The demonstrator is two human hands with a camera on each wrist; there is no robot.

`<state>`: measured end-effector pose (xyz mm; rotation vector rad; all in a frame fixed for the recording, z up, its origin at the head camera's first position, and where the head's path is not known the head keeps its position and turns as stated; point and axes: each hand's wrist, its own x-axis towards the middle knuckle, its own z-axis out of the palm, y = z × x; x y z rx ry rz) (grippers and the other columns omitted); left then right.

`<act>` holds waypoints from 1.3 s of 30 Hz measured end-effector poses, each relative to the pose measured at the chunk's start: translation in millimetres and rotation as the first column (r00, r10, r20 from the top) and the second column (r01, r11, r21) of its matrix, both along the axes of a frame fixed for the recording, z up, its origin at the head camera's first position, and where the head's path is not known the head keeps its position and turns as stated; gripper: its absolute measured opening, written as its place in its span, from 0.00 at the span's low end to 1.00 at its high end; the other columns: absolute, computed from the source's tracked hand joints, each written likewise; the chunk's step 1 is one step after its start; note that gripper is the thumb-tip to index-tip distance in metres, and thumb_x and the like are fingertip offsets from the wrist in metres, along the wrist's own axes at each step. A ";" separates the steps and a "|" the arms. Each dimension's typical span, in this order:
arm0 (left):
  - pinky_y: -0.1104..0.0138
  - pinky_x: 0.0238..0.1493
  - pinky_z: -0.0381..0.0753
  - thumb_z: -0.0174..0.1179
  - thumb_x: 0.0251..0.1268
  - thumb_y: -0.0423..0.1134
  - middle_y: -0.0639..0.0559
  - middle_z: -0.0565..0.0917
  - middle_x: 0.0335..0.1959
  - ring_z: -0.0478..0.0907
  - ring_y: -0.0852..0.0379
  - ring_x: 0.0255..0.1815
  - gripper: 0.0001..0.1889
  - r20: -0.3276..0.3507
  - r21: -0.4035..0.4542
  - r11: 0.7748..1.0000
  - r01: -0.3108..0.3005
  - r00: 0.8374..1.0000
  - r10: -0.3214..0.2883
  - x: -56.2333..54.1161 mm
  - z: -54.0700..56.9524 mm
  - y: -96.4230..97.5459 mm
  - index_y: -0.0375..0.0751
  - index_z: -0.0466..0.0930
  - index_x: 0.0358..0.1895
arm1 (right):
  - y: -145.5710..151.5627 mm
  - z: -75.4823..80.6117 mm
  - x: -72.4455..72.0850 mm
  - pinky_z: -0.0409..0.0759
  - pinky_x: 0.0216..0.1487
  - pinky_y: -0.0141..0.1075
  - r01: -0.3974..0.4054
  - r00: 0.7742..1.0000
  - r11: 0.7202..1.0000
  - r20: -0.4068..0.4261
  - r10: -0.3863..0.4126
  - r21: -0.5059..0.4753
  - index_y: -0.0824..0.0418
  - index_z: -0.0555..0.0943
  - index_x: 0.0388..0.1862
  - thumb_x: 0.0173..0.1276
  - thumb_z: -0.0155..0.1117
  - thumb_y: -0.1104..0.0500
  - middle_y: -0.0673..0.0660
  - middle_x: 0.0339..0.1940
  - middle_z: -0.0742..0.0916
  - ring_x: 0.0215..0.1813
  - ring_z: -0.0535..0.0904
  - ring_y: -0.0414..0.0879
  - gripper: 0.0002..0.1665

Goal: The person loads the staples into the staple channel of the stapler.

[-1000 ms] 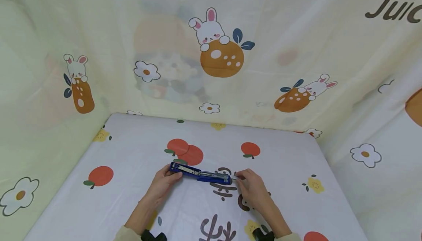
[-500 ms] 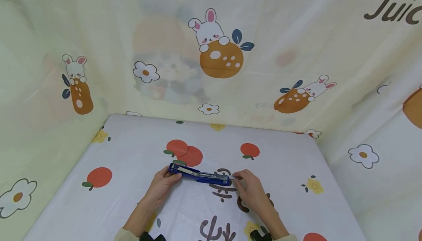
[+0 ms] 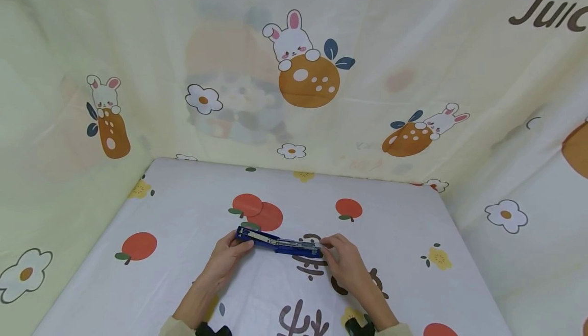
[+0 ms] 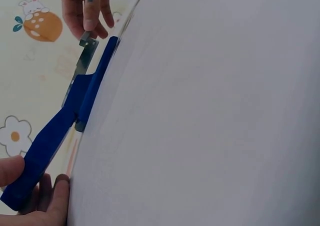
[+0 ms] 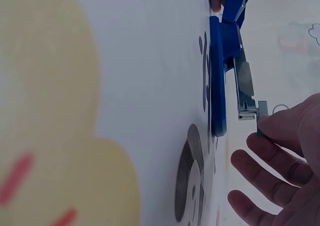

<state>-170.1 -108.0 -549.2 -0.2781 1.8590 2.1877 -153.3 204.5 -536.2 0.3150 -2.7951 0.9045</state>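
Note:
A blue stapler (image 3: 294, 249) lies opened out over the table, its metal magazine (image 5: 244, 79) exposed above the base. My left hand (image 3: 225, 259) grips the raised cover at the left end, thumb on one side and fingers beneath. At the magazine's front end, my right hand (image 3: 347, 264) pinches a short strip of staples (image 5: 262, 113) between thumb and forefinger. In the right wrist view the strip stands crosswise right at the magazine's tip, and the other fingers are spread loosely below. The left wrist view shows the base (image 4: 97, 86) apart from the magazine.
A white tablecloth (image 3: 184, 213) printed with fruit, flowers and dark lettering covers the table. Pale curtains (image 3: 349, 126) with rabbit and orange prints hang around its back and sides.
My right hand has shifted slightly left, bringing the staple strip from just off the magazine's end to right at it. The left hand and the stapler have hardly moved.

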 end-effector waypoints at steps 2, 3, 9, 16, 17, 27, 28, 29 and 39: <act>0.69 0.64 0.84 0.63 0.75 0.31 0.33 0.77 0.73 0.79 0.54 0.67 0.31 0.002 0.000 1.000 -0.002 1.000 0.002 0.1 0.2 -0.1 0.30 0.66 0.77 | -0.6 -0.4 0.0 0.89 0.59 0.44 0.001 1.000 1.000 0.001 -0.001 0.001 0.57 0.88 0.51 0.72 0.73 0.63 0.51 0.47 0.89 0.51 0.87 0.44 0.10; 0.69 0.64 0.85 0.63 0.75 0.31 0.33 0.78 0.73 0.79 0.54 0.67 0.31 0.003 0.000 1.000 -0.003 1.000 0.003 0.2 0.4 0.0 0.30 0.66 0.77 | -0.8 -0.5 -0.1 0.89 0.59 0.44 0.002 1.000 1.000 0.002 -0.002 -0.001 0.57 0.88 0.51 0.72 0.73 0.63 0.51 0.47 0.89 0.51 0.87 0.44 0.10; 0.74 0.59 0.84 0.63 0.75 0.31 0.34 0.78 0.73 0.79 0.58 0.64 0.31 0.007 0.014 1.000 -0.008 1.000 0.008 0.4 1.3 0.2 0.30 0.66 0.77 | -2.8 0.3 -1.4 0.89 0.60 0.44 0.001 1.000 1.000 0.002 -0.001 -0.005 0.57 0.88 0.51 0.72 0.72 0.63 0.51 0.48 0.89 0.51 0.87 0.45 0.11; 0.75 0.59 0.84 0.64 0.75 0.32 0.34 0.78 0.72 0.79 0.58 0.63 0.32 0.002 0.016 1.000 -0.010 1.000 0.009 0.8 1.5 -0.9 0.31 0.66 0.78 | -7.8 1.7 -3.4 0.89 0.60 0.44 -0.016 1.000 1.000 0.009 0.016 -0.012 0.57 0.88 0.53 0.72 0.72 0.63 0.52 0.49 0.89 0.52 0.87 0.45 0.12; 0.74 0.60 0.84 0.64 0.75 0.32 0.34 0.78 0.73 0.79 0.57 0.63 0.32 0.003 0.011 1.000 -0.007 1.000 0.007 0.9 1.3 -1.0 0.31 0.66 0.78 | -8.4 1.8 -3.2 0.89 0.60 0.44 -0.019 1.000 1.000 0.010 0.019 -0.015 0.57 0.88 0.53 0.72 0.72 0.63 0.52 0.49 0.89 0.52 0.87 0.45 0.12; 0.76 0.59 0.83 0.63 0.76 0.33 0.35 0.79 0.72 0.79 0.56 0.64 0.31 -0.015 0.015 1.000 0.012 1.000 -0.012 0.8 0.5 -0.8 0.32 0.66 0.78 | -11.4 1.4 -3.6 0.89 0.60 0.44 -0.024 1.000 0.999 0.016 0.024 -0.028 0.57 0.88 0.51 0.72 0.72 0.63 0.51 0.49 0.90 0.52 0.87 0.45 0.10; 0.76 0.58 0.83 0.63 0.76 0.33 0.35 0.79 0.72 0.79 0.57 0.64 0.31 -0.013 0.015 1.000 0.010 1.000 -0.010 0.8 0.2 -0.7 0.32 0.66 0.78 | -11.4 1.2 -4.0 0.89 0.60 0.45 -0.025 1.000 0.999 0.017 0.025 -0.025 0.57 0.88 0.51 0.72 0.72 0.63 0.51 0.48 0.90 0.52 0.87 0.45 0.10; 0.76 0.58 0.83 0.63 0.76 0.33 0.35 0.79 0.73 0.79 0.57 0.64 0.31 -0.011 0.016 1.000 0.009 1.000 -0.008 0.9 0.1 -0.6 0.32 0.66 0.78 | -11.5 1.0 -4.2 0.89 0.60 0.45 -0.028 1.000 0.999 0.012 0.029 -0.020 0.57 0.88 0.51 0.72 0.72 0.63 0.51 0.48 0.90 0.52 0.87 0.45 0.10; 0.73 0.60 0.84 0.64 0.75 0.34 0.35 0.78 0.73 0.79 0.57 0.64 0.33 -0.007 0.014 1.000 0.010 1.000 -0.010 1.1 0.4 -0.5 0.32 0.65 0.79 | -12.5 0.4 -5.4 0.88 0.60 0.46 -0.035 0.999 0.999 0.018 0.036 -0.016 0.56 0.88 0.50 0.71 0.72 0.65 0.51 0.47 0.89 0.51 0.87 0.45 0.11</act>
